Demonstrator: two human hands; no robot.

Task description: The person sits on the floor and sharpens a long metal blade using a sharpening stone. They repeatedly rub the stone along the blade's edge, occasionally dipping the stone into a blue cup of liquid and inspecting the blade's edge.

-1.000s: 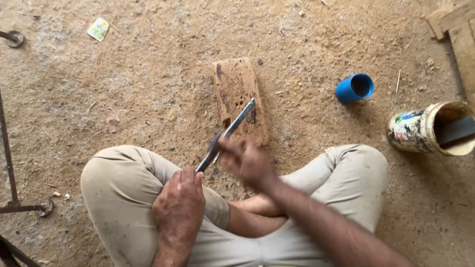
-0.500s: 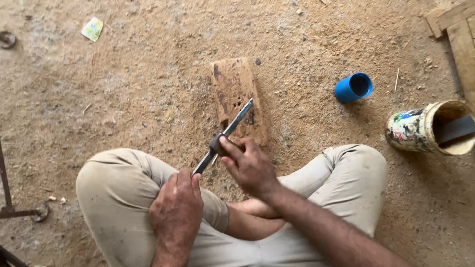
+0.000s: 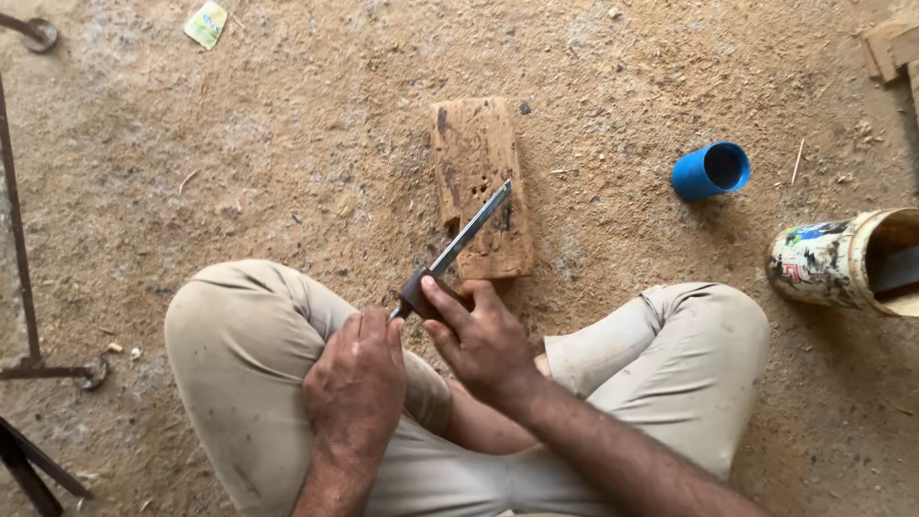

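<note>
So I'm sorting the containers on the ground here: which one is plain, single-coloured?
The blue cup, lying on its side right of the wooden block, is solid blue. The larger can at the right edge is cream with multicoloured paint marks.

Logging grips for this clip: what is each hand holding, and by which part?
Both hold one long metal blade. The left hand grips its near handle end; the right hand pinches a small dark block against the blade near that end.

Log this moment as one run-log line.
left hand: grips metal blade at near end | right hand: holds dark block on blade | blade tip: over wooden block | nearby: blue cup
</note>
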